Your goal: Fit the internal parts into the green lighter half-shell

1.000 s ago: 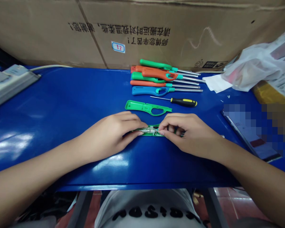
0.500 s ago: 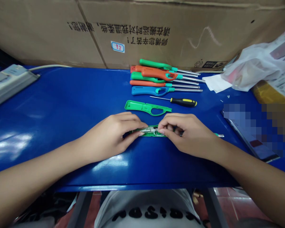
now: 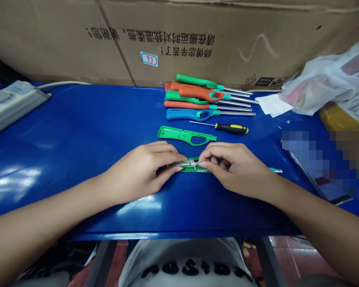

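My left hand [image 3: 148, 165] is closed, thumb and fingers pinching a clear fuel tank [image 3: 186, 164]. The tank lies at a green lighter shell half [image 3: 188, 170] on the table, largely covered by my hands. From the right, my right hand [image 3: 237, 167] pinches at the tank's valve end, where a thin white tube [image 3: 201, 170] loops; the exact part between its fingertips is hidden. A metal nozzle tip [image 3: 277, 171] pokes out past my right wrist. Just beyond my hands lies another green shell half [image 3: 170, 133], inner side up, with a trigger opening.
Several assembled lighters [image 3: 191, 114] in green, orange and blue lie before a cardboard box [image 3: 77, 48]. A black-and-yellow screwdriver [image 3: 231, 128] rests nearer me. On the left is a power strip [image 3: 18, 103]; on the right, a plastic bag [image 3: 314, 85] and a phone-like device [image 3: 326, 187].
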Motion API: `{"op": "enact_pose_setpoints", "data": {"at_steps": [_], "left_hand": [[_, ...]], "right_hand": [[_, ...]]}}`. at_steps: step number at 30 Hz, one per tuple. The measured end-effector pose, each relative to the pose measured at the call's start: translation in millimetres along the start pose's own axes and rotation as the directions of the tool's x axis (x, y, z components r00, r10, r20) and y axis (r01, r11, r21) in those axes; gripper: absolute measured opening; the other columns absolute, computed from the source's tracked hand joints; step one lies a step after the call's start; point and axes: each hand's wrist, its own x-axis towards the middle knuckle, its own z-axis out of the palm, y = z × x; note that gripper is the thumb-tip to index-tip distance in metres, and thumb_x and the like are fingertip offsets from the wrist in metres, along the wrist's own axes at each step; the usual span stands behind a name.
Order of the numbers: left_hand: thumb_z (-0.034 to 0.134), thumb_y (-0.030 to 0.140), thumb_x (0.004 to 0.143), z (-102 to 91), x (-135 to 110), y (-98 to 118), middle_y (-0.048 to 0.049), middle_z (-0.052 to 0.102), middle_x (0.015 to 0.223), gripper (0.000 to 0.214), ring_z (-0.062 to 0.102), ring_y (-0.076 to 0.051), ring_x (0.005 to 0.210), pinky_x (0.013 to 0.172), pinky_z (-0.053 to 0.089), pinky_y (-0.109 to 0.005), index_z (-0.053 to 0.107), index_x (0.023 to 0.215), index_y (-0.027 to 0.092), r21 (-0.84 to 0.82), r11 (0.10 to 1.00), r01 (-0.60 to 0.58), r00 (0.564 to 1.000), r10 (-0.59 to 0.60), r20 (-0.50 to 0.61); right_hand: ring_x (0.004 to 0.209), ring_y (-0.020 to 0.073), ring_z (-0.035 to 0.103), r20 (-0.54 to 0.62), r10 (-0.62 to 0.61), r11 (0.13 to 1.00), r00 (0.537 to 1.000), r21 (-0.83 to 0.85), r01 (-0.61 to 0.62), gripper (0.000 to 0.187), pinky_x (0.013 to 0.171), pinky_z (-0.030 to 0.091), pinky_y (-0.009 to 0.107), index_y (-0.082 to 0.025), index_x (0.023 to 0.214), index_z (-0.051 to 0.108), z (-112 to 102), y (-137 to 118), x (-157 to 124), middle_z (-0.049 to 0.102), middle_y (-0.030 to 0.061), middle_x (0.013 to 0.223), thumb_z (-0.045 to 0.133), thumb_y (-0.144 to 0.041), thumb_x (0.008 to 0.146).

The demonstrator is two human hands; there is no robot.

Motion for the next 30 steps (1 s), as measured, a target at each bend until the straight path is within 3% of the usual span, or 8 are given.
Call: {"op": "enact_pose_setpoints", "data": {"at_steps": [30], "left_hand": [[0.057, 0.019, 0.102, 1.4, -0.4, -0.3, -0.0078, 0.075, 0.105, 0.023, 0.069, -0.019, 0.097, 0.087, 0.056, -0.032, 0.073, 0.118, 0.015, 0.008, 1.000, -0.009, 1.000, 0.009, -0.027]], "right_hand": [[0.057, 0.0079, 0.048, 0.011, 0.052, 0.998, 0.999, 0.028, -0.052, 0.012, 0.056, 0.039, 0.024, -0.019, 0.084, 0.070, 0.0, -1.2, 3.9, 0.057, -0.0041, 0.067, 0.060, -0.019, 0.091]]}}
